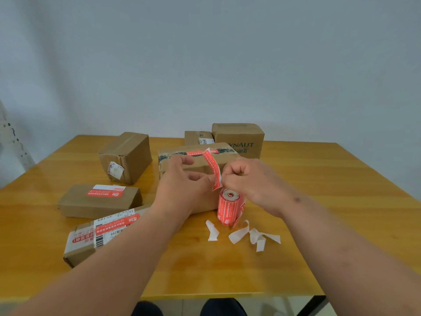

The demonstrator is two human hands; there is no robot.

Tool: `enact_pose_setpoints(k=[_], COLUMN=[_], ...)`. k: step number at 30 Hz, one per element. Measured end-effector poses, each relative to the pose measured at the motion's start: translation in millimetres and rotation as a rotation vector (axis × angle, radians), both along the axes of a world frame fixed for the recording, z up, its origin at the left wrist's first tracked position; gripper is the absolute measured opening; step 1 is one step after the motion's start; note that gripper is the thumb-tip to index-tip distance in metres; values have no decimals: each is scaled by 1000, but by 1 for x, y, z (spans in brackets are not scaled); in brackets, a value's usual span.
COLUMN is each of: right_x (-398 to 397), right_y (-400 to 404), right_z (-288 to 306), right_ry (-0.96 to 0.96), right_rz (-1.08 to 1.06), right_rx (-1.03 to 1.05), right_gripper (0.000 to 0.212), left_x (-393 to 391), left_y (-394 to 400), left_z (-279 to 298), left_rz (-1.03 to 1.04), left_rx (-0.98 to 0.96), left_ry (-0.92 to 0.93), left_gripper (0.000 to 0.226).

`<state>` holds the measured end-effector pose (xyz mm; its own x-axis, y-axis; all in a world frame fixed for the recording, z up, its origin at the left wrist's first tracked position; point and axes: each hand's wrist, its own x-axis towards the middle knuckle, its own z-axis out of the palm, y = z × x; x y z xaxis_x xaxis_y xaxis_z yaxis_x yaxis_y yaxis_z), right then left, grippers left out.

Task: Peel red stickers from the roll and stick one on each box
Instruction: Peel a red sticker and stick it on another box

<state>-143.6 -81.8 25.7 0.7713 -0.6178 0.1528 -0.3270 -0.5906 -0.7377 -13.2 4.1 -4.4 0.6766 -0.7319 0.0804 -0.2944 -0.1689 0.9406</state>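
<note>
Both hands are working one red sticker [213,168] in the air, just above the sticker roll [230,207]. Left hand [184,181] is pinching its lower edge with fingertips, other fingers loosely spread. Right hand [245,179] is curled tight, pinching the same lower end from the right. Looks like the white backing is being split from the sticker; can't tell how far it is separated.

Roll is standing upright on the table [319,201], near centre, touching or just beside the near side of the middle box [196,156].

Progress, judging by what's lying there:
- Near-left box [91,238]: red sticker on top, done.
- Left flat box [100,200]: red sticker on top, done.
- Middle box: red strip showing on its top, so probably done.
- Far-left box [126,156]: only a small white label is showing, no red, so still to do.
- Two far boxes, the small one [197,136] and the printed one [239,135]: no red visible from here, so likely still to do.

White backing scraps [246,233] are lying on the table near the roll, on its near side.

Roughly half done, and the sticker in hand is likely going on one of the three bare boxes.
</note>
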Motion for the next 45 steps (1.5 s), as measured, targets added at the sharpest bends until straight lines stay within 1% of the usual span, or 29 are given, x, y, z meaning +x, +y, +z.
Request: enact_pose_setpoints(k=[1, 2, 4, 5, 7, 8, 11, 12, 14, 16, 18, 20, 23, 25, 29, 31, 33, 35, 37, 39, 41, 43, 45], right_x=[0, 1, 1, 2, 2, 2, 2, 2, 1, 1, 3, 3, 0, -5, -16, -21, -28, -34, -34, -30, -25, -20, -14], right_y=[1, 2, 3, 3, 3, 4, 4, 5, 5, 6, 6, 5, 0, -7, -23, -30, -36, -38, -35, -31, -29, -27, -22], right_z=[-1, -1, -2, -3, -3, -2, -3, -2, -2, -2, -3, -5, -6, -8, -16, -18, -19, -20, -23, -26, -27, -27, -23], right_ry=[-13, -22, -27, -22, -12, -13, -20, -18, -5, 18, 21, 30, 106, 175, 340, 386, 434, 511, 582, 611, 549, 364, 155], right_rz=[-7, -14, -22, -23, -25, -23, -17, -19, -10, 4, 4, -7, -51, -107, -312, -456, -582, -607, -563, -524, -529, -530, -474], right_rx=[-1, -2, -1, -2, -2, 0, 9, 12, 7, -10, -35, -60, -124, -178, -296, -286, -266, -296, -319, -363, -439, -490, -508], right_gripper=[19, 19, 18, 19, 21, 23, 30, 30, 30, 22, 16, 16, 16, 16, 22, 27, 27, 25, 22, 18, 15, 14, 14], left_x=[-1, -3, -6, -8, -9, -8, -4, -3, -1, -1, 0, 2, 6, 12, 23, 25, 25, 24, 22, 19, 17, 15, 14], left_y=[3, 6, 11, 13, 15, 16, 18, 19, 20, 19, 18, 17, 17, 18, 21, 22, 23, 24, 24, 23, 21, 20, 19], left_z=[-1, -1, 2, 4, 7, 10, 13, 14, 14, 14, 13, 12, 12, 13, 15, 16, 16, 15, 15, 15, 15, 14, 14], left_rz=[0, -12, -84, -128, -185, -189, -219, -227, -231, -227, -208, -189, -161, -137, -56, -24, 0, -10, -39, -73, -105, -122, -142], left_rx=[2, -6, 6, 28, 76, 85, 58, 50, 48, 58, 75, 93, 146, 173, 151, 133, 125, 113, 112, 125, 132, 137, 144], left_ry=[-84, -164, -256, -263, -207, -153, 70, 107, 119, 97, 58, 21, -24, -15, 112, 179, 227, 274, 319, 344, 370, 395, 412], left_gripper=[42, 33, 5, 10, 23, 24, 14, 13, 10, 4, 6, 11, 13, 14, 12, 10, 9, 10, 9, 9, 8, 9, 10])
